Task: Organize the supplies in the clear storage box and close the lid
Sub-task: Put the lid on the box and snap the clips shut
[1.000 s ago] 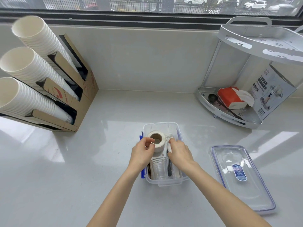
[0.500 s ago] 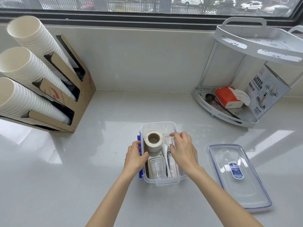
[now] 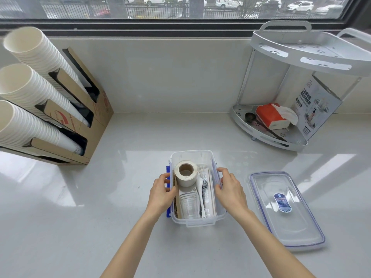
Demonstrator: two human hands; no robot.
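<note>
Standing on the pale counter (image 3: 124, 197), the clear storage box (image 3: 193, 155) was uncovered, and its lid (image 3: 286, 209) lay flat just to the right of it. The left hand (image 3: 162, 192) pressed on the left wall of the box and the right hand (image 3: 230, 190) grasped the right rim. Inside were a tape roll (image 3: 185, 173) at the far end, a clear cup (image 3: 189, 205), a white spoon (image 3: 200, 194) and wrapped sticks.
</note>
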